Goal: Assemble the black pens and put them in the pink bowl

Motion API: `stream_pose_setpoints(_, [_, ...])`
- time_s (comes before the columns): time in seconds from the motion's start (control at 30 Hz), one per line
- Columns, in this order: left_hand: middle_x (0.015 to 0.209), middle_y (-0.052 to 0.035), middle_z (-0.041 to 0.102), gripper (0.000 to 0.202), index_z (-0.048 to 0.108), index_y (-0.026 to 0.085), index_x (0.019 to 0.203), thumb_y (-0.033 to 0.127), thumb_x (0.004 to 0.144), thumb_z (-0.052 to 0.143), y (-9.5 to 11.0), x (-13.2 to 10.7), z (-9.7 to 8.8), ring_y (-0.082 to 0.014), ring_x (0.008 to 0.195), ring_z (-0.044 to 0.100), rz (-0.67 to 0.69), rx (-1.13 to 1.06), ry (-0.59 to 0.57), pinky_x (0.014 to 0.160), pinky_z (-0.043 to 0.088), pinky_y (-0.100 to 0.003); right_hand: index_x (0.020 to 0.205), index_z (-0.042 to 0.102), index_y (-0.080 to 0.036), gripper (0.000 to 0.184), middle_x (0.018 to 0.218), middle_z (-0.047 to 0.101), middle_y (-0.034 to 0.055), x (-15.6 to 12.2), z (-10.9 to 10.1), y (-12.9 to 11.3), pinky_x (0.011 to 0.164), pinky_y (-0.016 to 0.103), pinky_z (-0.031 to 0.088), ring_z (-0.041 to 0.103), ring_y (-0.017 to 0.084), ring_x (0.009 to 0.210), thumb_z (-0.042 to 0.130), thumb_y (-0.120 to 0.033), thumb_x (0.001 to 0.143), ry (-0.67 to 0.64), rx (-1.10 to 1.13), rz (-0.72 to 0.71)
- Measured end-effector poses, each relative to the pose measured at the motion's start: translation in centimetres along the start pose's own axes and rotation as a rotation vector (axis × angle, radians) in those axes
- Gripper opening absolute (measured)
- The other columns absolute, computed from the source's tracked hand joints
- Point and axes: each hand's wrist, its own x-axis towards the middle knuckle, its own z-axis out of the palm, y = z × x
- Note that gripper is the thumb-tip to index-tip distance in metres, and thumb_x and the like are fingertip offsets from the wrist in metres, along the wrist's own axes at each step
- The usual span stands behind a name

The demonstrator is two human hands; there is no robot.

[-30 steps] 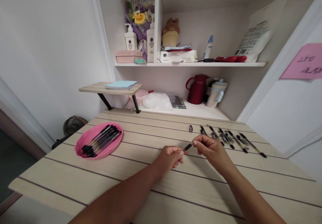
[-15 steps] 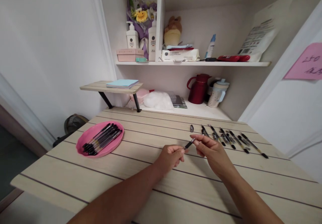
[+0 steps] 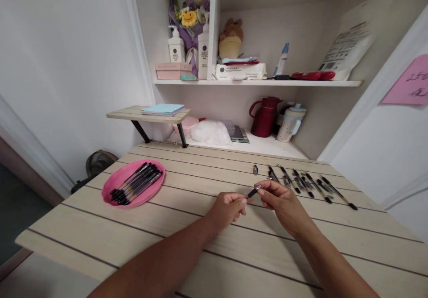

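Observation:
My left hand (image 3: 228,207) is closed around the lower end of a black pen (image 3: 252,192) held just above the wooden table (image 3: 200,226). My right hand (image 3: 280,198) pinches the pen's silver-tipped upper end with thumb and fingertips. A small dark cap (image 3: 255,169) lies on the table just beyond the hands. To the right of it, several pens and pen parts (image 3: 307,182) lie in a row. At the left a pink plate (image 3: 115,182) holds several black pens (image 3: 137,183).
A small wooden riser (image 3: 147,115) with a blue notebook (image 3: 162,109) stands at the table's back left. Behind are shelves with a red jug (image 3: 264,117), a cup (image 3: 290,122), bottles and a plush toy. A pink note (image 3: 406,86) hangs on the right.
Both hands have stayed around the pen. The right fingertips have shifted slightly along its tip. The camera has tilted a little.

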Motion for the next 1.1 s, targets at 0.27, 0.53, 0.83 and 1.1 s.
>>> stream_pose_setpoints(0.27, [0.055,0.0019,0.05,0.036,0.065,0.009,0.086,0.042,0.073,0.055,-0.9,0.4,-0.1,-0.0035,0.039,0.032,0.018,0.096,0.076,0.039,0.024,-0.019,0.08,0.062,-0.016,0.029,0.057,0.049,-0.0017,0.1,-0.1,0.3,0.044,0.022,0.027,0.037,0.008,0.048,0.07,-0.039,0.065,-0.013,-0.027,0.006])
stream_pose_setpoints(0.53, [0.056,0.0021,0.05,0.037,0.065,0.009,0.087,0.041,0.074,0.054,-1.1,0.4,-0.2,-0.003,0.038,0.032,0.02,0.144,0.079,0.038,0.023,-0.019,0.081,0.062,-0.017,0.025,0.06,0.05,-0.002,0.1,-0.3,0.4,0.044,0.022,0.025,0.037,0.007,0.048,0.07,-0.036,0.066,-0.044,0.004,0.013])
stream_pose_setpoints(0.83, [0.057,0.0023,0.05,0.037,0.066,0.01,0.09,0.041,0.074,0.054,-1.1,0.5,-0.2,-0.0032,0.039,0.034,0.023,0.138,0.077,0.039,0.025,-0.019,0.094,0.064,-0.017,0.033,0.061,0.051,-0.0011,-0.1,-0.4,0.2,0.046,0.022,0.026,0.038,0.008,0.052,0.069,-0.036,0.068,-0.048,0.061,0.044])
stream_pose_setpoints(1.1, [0.057,0.0017,0.051,0.037,0.066,0.01,0.086,0.043,0.074,0.053,-1.1,0.4,-0.3,-0.0032,0.038,0.033,0.007,0.149,0.078,0.039,0.023,-0.02,0.068,0.06,-0.017,0.025,0.05,0.046,-0.0033,0.1,0.0,0.6,0.045,0.023,0.026,0.036,0.008,0.047,0.069,-0.039,0.066,0.021,-0.014,-0.014])
